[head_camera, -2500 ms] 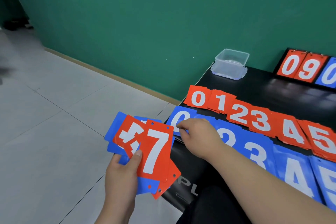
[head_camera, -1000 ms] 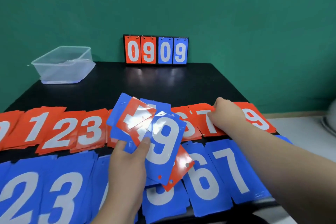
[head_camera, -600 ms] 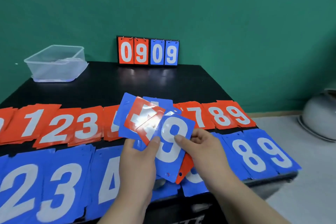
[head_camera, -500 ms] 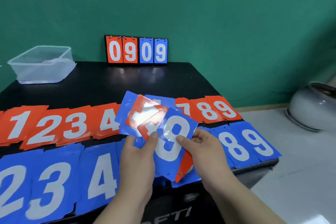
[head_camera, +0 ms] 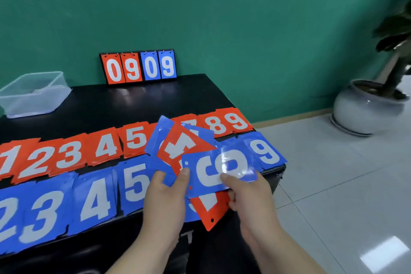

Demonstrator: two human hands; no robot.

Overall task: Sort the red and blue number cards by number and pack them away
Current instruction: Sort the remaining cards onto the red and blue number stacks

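A row of red number card piles [head_camera: 104, 148] runs across the black table [head_camera: 138, 102], with a row of blue number card piles [head_camera: 93, 200] in front of it. My left hand [head_camera: 164, 196] holds a fanned stack of mixed red and blue cards [head_camera: 178, 147] above the table's right end. My right hand [head_camera: 246, 193] pinches a blue 9 card [head_camera: 215, 171], turned sideways, at the front of that fan. The blue 9 pile [head_camera: 266, 151] lies just behind the held card, at the table's right corner.
A clear plastic box [head_camera: 33, 93] stands at the back left of the table. A small scoreboard [head_camera: 138, 66] showing 0909 leans against the green wall. A potted plant in a grey pot [head_camera: 367, 107] stands on the tiled floor at right.
The blue 9 card has turned sideways and slid right off the fan, now held by my right hand. The view has shifted to the right.
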